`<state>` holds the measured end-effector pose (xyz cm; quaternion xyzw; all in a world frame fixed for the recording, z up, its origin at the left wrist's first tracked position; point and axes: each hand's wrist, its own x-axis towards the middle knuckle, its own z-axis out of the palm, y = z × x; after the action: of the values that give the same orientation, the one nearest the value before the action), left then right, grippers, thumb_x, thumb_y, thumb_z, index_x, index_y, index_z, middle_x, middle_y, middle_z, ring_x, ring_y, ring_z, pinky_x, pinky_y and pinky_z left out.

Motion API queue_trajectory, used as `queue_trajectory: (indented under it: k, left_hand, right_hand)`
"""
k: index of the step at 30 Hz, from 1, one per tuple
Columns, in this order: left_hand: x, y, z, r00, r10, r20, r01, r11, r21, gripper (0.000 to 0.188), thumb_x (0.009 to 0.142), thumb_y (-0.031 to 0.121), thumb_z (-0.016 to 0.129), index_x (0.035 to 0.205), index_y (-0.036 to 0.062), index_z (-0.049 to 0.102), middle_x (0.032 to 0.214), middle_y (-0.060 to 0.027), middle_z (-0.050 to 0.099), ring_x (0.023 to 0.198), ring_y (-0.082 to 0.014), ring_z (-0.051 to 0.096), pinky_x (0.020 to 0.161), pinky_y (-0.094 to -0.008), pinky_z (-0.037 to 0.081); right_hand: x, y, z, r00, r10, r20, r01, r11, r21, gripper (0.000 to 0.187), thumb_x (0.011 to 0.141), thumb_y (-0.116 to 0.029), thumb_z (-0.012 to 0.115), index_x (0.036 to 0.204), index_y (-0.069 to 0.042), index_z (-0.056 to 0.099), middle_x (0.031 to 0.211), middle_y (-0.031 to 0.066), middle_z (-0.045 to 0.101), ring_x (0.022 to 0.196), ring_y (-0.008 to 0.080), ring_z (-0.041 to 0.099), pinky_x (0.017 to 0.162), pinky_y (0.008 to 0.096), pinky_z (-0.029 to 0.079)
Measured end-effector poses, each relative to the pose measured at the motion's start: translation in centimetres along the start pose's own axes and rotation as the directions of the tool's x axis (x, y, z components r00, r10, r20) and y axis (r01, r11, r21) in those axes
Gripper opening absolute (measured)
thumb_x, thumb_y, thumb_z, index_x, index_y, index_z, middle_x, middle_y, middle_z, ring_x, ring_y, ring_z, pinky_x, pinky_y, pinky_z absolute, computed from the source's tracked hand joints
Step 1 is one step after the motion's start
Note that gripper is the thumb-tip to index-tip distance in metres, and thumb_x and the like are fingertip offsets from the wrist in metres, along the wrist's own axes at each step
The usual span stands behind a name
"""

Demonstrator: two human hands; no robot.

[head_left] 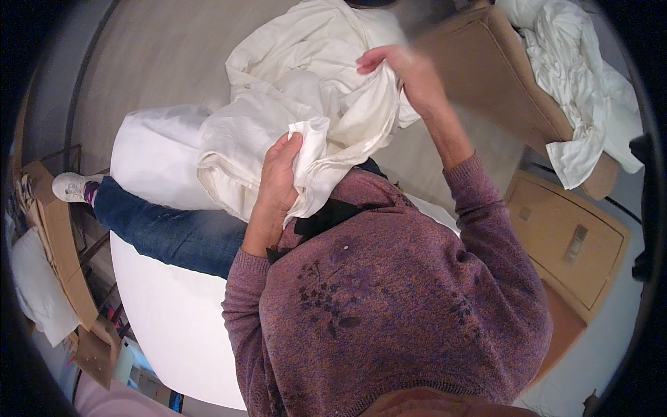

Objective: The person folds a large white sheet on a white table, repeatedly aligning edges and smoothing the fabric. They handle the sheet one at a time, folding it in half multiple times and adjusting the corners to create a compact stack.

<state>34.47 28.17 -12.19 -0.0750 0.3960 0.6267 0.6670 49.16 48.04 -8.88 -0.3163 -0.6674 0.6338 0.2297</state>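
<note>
A large creamy-white cloth (285,83), like a bed sheet, lies bunched over my lap and spills away toward the floor. My left hand (280,170) grips a gathered fold of it, thumb on top, close to my waist. Farther off and to the right, my right hand (406,69) is raised at the cloth's right side. Its fingers are bent over a stretched edge there, and the back of the hand is slightly blurred. Between the two hands the fabric hangs in loose folds.
I sit on a white-covered surface (167,313). Left of the cloth lies a white bundle (156,156). Cardboard boxes (66,257) stand at the far left. On the right are a brown padded piece (486,69) with white fabric (570,76) draped over it and a tan panel (566,243).
</note>
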Motion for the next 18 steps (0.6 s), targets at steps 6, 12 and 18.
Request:
queue_trajectory:
  k: [6, 12, 18]
  left_hand:
    - [0.2, 0.0, 0.0, 0.996, -0.087, 0.019, 0.085, 0.993, 0.081, 0.030, 0.085, 0.016, 0.048, 0.108, -0.0030, 0.048, 0.098, -0.0124, 0.058, 0.084, -0.0195, 0.058, 0.076, -0.0302, 0.048]
    - [0.1, -0.2, 0.4, 0.988, -0.143, 0.052, 0.129, 0.969, 0.211, 0.027, 0.084, 0.014, 0.049, 0.106, -0.0026, 0.051, 0.095, -0.0101, 0.059, 0.080, -0.0162, 0.059, 0.072, -0.0271, 0.048]
    - [-0.5, 0.0, 1.3, 0.989, -0.103, 0.107, 0.051, 0.912, 0.408, 0.026, 0.083, 0.011, 0.052, 0.105, -0.0020, 0.053, 0.093, -0.0060, 0.059, 0.078, -0.0106, 0.057, 0.068, -0.0227, 0.047]
  right_hand:
    - [1.2, 0.9, -4.0, 0.967, 0.070, -0.244, -0.007, 0.969, 0.249, 0.035, 0.089, -0.021, 0.033, 0.096, 0.007, 0.053, 0.085, 0.0142, 0.060, 0.073, 0.0195, 0.059, 0.067, 0.0291, 0.047]
    - [1.9, 1.5, -6.8, 0.927, 0.123, -0.355, -0.028, 0.965, 0.260, 0.024, 0.084, -0.017, 0.043, 0.085, 0.002, 0.057, 0.062, 0.0043, 0.053, 0.047, 0.0112, 0.045, 0.045, 0.0218, 0.036]
    - [1.2, 3.1, -4.8, 0.981, 0.135, -0.140, -0.180, 0.899, -0.399, 0.020, 0.076, -0.020, 0.052, 0.071, -0.004, 0.062, 0.057, 0.0000, 0.050, 0.050, 0.0074, 0.043, 0.046, 0.0211, 0.033]
